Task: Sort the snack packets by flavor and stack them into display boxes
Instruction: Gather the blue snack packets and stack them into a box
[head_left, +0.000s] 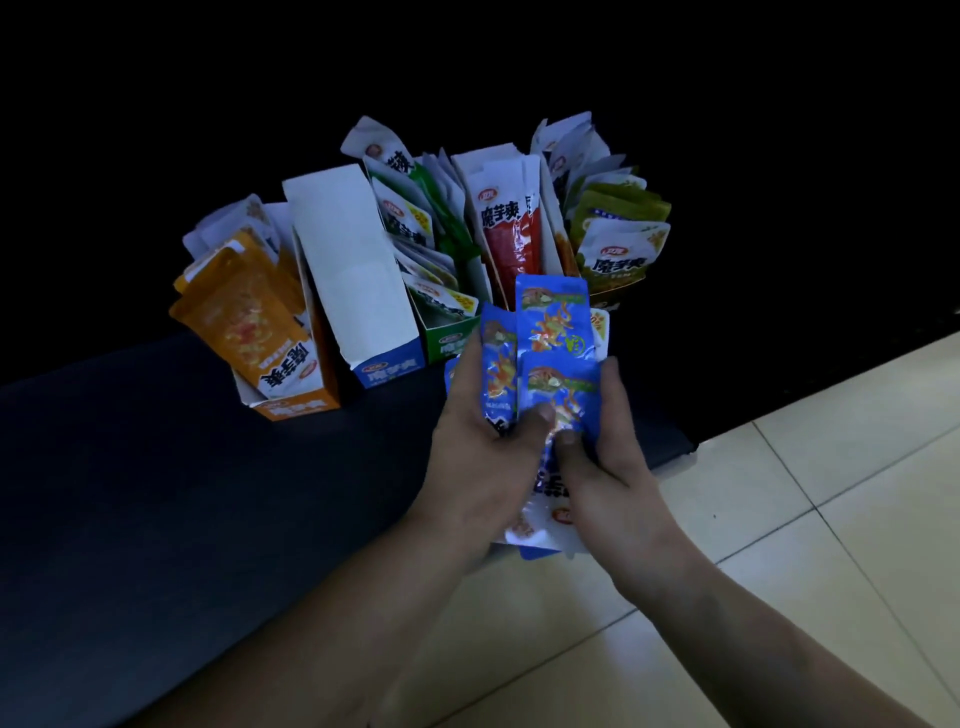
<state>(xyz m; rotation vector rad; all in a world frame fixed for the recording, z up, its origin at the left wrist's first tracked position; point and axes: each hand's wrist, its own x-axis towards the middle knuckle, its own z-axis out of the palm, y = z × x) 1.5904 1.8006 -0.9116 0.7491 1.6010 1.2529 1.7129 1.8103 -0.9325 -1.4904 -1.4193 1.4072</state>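
Surface: I'm looking down at a dark mat (156, 493) lying on a pale tiled floor (805, 493). Everything beyond the mat is black.
Display boxes: there's a row of them standing side by side along the far part of the mat, their open tops tipped toward me.
Orange box (296, 408): far left of the row, packed with orange packets (249, 322). The front one lies face up.
Blue box (384, 371): just right of the orange one, and its tall white inner wall is showing.
Green box (452, 343): next along, with green packets (410, 218) leaning in it one behind another.
Red packet (511, 234): standing upright in the box to the right of the green one.
Olive packets (618, 208): far right end, fanned out. Their box is mostly hidden from me.
Blue packets (553, 322): up in both hands in front of the row, near the mat's right edge. They're overlapped in a loose fan with the printed sides toward me. The light is dim, so maybe four or five of them, and I can't count for sure.
Left hand (478, 447): gripping the fan from the left, with the thumb pressed on the front and the fingers curled round behind.
Right hand (608, 457): gripping from the right, its thumb on the front just beside the other thumb and its fingers reaching up the right edge.
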